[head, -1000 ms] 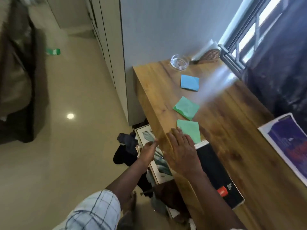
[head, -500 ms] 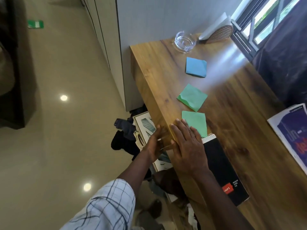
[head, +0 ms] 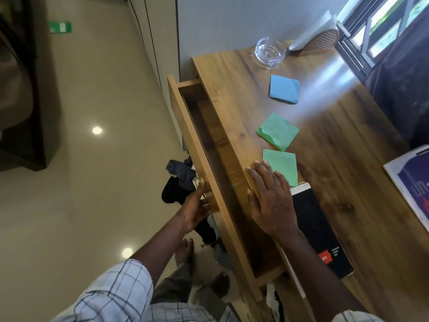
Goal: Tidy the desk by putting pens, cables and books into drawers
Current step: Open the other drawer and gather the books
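Observation:
The wooden desk's drawer (head: 192, 145) stands pulled out to the left, and what shows of its inside holds nothing. My left hand (head: 196, 208) grips the handle on the drawer front, fingers curled under it. My right hand (head: 270, 201) lies flat on the desk top (head: 336, 140) at its front edge, partly over a black spiral notepad (head: 322, 233). Its fingertips touch a green paper square (head: 282, 165).
A second green square (head: 277, 131) and a blue one (head: 284, 89) lie further along the desk. A glass ashtray (head: 269, 52) and a napkin holder (head: 318, 41) stand at the far end. A magazine (head: 411, 182) lies at the right. Dark clothes (head: 180, 182) lie on the floor.
My left hand has pulled the drawer out from under the desk top; it was closed before. My right hand has stayed flat on the desk edge.

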